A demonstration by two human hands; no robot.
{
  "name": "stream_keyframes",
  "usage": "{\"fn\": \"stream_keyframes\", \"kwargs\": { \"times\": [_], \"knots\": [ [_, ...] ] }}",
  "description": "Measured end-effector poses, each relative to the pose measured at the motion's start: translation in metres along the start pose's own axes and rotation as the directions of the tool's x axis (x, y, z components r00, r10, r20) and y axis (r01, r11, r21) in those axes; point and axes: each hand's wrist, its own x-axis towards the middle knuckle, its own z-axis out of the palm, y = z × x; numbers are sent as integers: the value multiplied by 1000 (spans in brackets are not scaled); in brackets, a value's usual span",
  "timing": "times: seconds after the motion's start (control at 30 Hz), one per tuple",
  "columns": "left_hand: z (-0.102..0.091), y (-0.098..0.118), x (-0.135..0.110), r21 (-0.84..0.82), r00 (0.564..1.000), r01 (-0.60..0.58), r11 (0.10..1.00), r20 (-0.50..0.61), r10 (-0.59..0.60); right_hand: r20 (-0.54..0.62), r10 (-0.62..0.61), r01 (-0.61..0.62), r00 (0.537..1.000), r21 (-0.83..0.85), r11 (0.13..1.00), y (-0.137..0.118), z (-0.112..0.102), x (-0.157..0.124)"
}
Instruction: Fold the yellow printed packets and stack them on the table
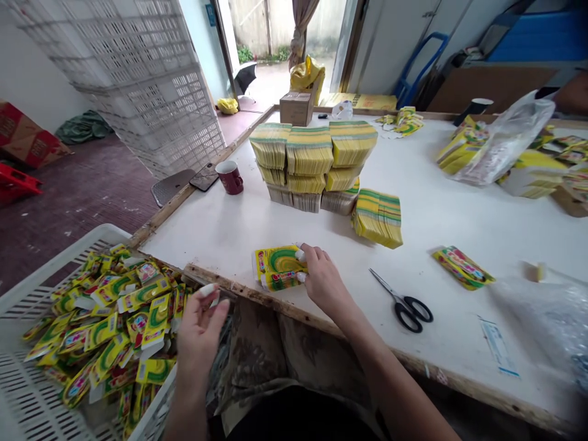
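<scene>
Just inside the white-topped table's (pixel 202 236) wooden near edge (pixel 266 301), our right hand (pixel 326 278) pinches yellow-green printed packets (pixel 275 262) between thumb and fingers. Our left hand (pixel 199 324) hangs off that edge, fingers loosely parted, seemingly holding nothing. Open tabletop separates the packets from stacked cards (pixel 310 153) farther back.
</scene>
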Motion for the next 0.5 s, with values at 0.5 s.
{"fn": "stream_keyframes", "kwargs": {
  "times": [0.5],
  "knots": [
    [64, 43, -44, -763, 993, 116, 636, 86, -77, 217, -15, -187, 976, 871, 455, -76, 7, -65]
  ]
}}
